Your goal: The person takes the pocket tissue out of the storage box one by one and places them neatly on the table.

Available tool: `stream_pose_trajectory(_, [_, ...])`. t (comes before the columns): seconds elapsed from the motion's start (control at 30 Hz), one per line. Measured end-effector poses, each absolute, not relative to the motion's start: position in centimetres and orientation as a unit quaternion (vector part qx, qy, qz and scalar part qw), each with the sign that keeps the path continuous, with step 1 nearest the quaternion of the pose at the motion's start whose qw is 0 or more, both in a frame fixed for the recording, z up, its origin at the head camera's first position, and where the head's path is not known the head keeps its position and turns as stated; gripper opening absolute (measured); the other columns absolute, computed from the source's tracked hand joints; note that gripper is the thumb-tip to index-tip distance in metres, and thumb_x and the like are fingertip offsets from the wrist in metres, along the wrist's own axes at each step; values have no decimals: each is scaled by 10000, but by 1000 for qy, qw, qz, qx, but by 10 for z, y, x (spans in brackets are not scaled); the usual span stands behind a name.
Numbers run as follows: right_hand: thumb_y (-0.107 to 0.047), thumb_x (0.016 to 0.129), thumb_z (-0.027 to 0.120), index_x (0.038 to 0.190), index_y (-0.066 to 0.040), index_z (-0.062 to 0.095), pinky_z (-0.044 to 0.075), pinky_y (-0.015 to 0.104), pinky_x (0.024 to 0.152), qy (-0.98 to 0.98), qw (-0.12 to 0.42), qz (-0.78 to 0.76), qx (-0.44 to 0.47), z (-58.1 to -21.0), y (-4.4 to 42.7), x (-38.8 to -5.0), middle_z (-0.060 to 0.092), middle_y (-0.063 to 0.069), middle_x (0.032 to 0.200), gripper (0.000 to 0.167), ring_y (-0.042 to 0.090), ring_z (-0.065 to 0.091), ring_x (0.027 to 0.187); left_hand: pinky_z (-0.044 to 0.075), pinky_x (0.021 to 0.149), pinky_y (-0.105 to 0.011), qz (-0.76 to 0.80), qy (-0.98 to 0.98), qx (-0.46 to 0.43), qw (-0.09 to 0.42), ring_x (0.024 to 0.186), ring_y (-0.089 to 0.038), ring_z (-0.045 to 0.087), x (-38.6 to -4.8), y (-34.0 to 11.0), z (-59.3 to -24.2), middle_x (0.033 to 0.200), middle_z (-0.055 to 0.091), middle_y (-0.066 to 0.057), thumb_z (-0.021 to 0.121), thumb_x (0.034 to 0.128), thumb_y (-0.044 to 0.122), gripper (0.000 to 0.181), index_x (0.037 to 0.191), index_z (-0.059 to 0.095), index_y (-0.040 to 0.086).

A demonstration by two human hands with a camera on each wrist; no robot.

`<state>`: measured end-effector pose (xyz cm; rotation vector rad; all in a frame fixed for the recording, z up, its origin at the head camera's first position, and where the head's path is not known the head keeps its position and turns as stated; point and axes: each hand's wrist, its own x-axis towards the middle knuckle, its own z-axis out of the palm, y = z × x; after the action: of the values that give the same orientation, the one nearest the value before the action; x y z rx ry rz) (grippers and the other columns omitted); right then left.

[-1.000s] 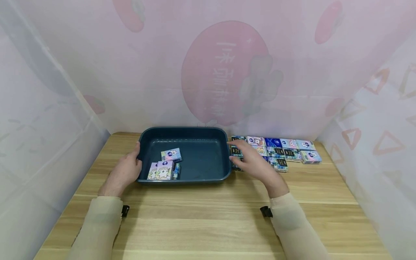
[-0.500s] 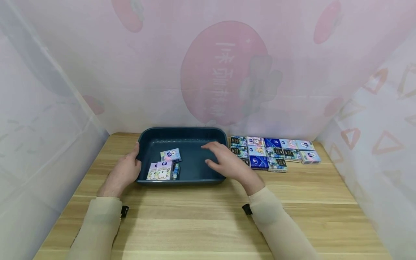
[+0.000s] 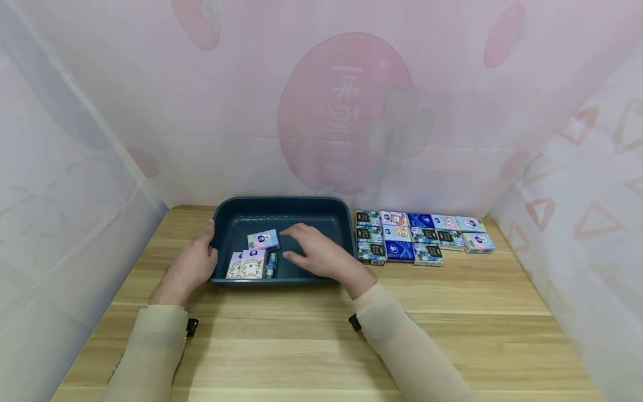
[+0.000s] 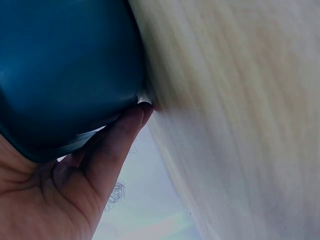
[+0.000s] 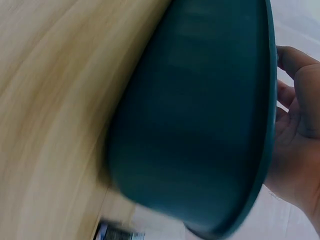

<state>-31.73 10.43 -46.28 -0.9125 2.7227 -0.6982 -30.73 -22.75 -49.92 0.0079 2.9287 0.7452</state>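
Note:
A dark teal plastic tray (image 3: 321, 279) stands on the table against the back wall. My left hand (image 3: 188, 262) rests against its left end; in the left wrist view the fingers (image 4: 112, 150) lie extended along the tray's outside wall. My right hand (image 3: 321, 254) hovers over the tray's inside, thumb and index finger apart, holding nothing. Just left of its fingertips lies a light blue pocket tissue pack (image 3: 263, 240). Two lilac packs (image 3: 253, 264) overlap in the near left corner, beside a darker pack (image 3: 271, 266) on edge.
Right of the tray, several pocket tissue packs (image 3: 399, 250) lie in close rows on the wooden table (image 3: 281, 340). Printed cloth walls (image 3: 321, 111) enclose the back and both sides.
My right hand has moved left from the tray's right end, across the rim, to over its inside near the packs. My left hand stays at the left end.

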Motion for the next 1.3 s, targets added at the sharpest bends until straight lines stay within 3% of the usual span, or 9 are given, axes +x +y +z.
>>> stream_pose_trajectory(0.23, [-346, 1216, 671, 1742, -127, 558, 443, 483, 1408, 915, 96, -223, -323, -468, 80, -317, 556, 102, 1798, 582, 309, 528, 1691, 576, 896, -554, 243, 968, 3, 59, 1073, -439, 679, -308, -227, -500, 1799, 368, -425, 438, 1194, 126, 772, 1876, 89, 24])
stream_pose_trajectory(0.33, [-352, 1215, 672, 1740, -136, 564, 442, 461, 1410, 914, 99, -216, -329, -471, 69, -317, 567, 91, 1797, 578, 292, 529, 1695, 568, 873, -526, 243, 968, 3, 61, 1053, -421, 675, -309, -227, -500, 1805, 363, -422, 432, 1196, 132, 774, 1878, 79, 32])
stream_pose_trajectory(0.57, [-321, 1219, 661, 1761, -123, 542, 424, 380, 1415, 911, 109, -192, -348, -474, 45, -317, 573, 71, 1808, 590, 227, 544, 1691, 462, 656, -398, 252, 966, 5, 62, 700, -253, 541, -308, -227, -500, 1761, 428, -440, 440, 1200, 132, 776, 1877, 78, 25])
stream_pose_trajectory(0.87, [-335, 1231, 631, 1774, -117, 525, 415, 335, 1410, 905, 129, -186, -359, -477, 24, -318, 578, 63, 1809, 595, 194, 547, 1690, 500, 716, -420, 245, 968, 21, 55, 781, -290, 604, -307, -229, -499, 1759, 414, -456, 445, 1188, 122, 775, 1867, 95, -7])
stream_pose_trajectory(1.3, [-337, 1234, 625, 1727, -112, 590, 485, 328, 1357, 901, 131, -200, -362, -477, 21, -320, 664, 60, 1725, 544, 190, 642, 1590, 461, 642, -389, 249, 967, 20, 56, 695, -261, 561, -307, -228, -500, 1676, 506, -471, 447, 1190, 117, 773, 1867, 98, -8])
